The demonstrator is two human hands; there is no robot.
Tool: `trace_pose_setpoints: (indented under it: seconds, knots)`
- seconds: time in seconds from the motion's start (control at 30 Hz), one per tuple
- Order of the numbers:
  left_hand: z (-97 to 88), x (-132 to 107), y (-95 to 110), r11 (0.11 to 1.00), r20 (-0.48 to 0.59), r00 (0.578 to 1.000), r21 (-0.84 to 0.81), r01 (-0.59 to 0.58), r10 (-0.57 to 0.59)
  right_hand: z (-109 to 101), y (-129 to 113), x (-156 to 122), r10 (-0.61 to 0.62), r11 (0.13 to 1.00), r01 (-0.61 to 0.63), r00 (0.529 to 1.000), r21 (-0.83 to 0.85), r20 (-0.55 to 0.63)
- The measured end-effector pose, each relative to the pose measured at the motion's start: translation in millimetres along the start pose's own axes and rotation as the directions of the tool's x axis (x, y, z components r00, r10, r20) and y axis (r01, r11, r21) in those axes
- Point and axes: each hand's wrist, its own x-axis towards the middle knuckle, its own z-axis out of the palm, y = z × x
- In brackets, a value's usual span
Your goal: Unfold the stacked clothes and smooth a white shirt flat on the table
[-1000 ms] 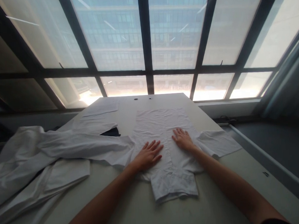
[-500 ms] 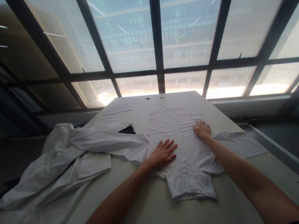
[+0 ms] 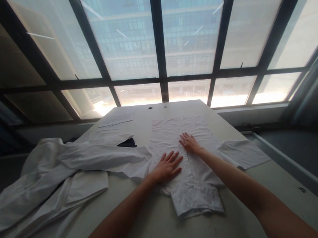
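A white shirt-like garment point(image 3: 193, 169) lies spread on the white table point(image 3: 154, 223), straight ahead of the person and directly beneath both palms, its long axis running away from the body toward the windows point(image 3: 133, 48). The left hand point(image 3: 168, 167) rests palm down on its left half with the fingers fanned, pinching nothing. The right hand point(image 3: 189, 143) also lies flat, fingers extended and closer together, set farther out near the garment's middle line, and it too grips no cloth. Of the two, the right is nearer the far straight edge, which lies just beyond it toward the windows, while the left is nearer the narrow folded end point(image 3: 197, 201) that points back at the person. A sleeve-like panel point(image 3: 247, 153) reaches out to the right, past the right forearm. On the left, heaped white cloth point(image 3: 69, 156) meets the garment's side; whether it is joined or only touching, I cannot tell. A scrap of dark cloth point(image 3: 126, 142) shows by the heap, and sheets of paper point(image 3: 116, 118) lie beyond it at the table's far left
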Motion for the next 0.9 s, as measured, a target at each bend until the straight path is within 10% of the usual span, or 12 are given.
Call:
trace_pose_setpoints:
  seconds: [0.1, 0.5, 0.73, 0.9]
  knots:
    - [0.3, -1.4, 0.2, 1.0, -0.019, 1.0, -0.002, -0.006, 0.006, 3.9, 6.4, 1.7, -0.051, 0.999, 0.051, 0.997, -0.001, 0.063]
    - [0.4, -2.7, 1.5, 0.999, -0.026, 1.0, -0.05, 0.004, -0.005, -22.1, 108.6, -7.7, 0.445, 0.885, -0.451, 0.892, -0.114, -0.078]
    - [-4.7, -3.7, 5.1, 0.999, 0.002, 1.0, -0.036, 0.016, -0.015, -12.6, 58.7, -10.8, 0.327, 0.935, -0.35, 0.916, -0.065, -0.232]
    - [-5.6, -3.5, 5.2, 0.999, 0.022, 1.0, -0.035, 0.015, -0.015, -2.4, 18.4, -13.3, 0.074, 0.997, -0.076, 0.996, -0.033, -0.041]
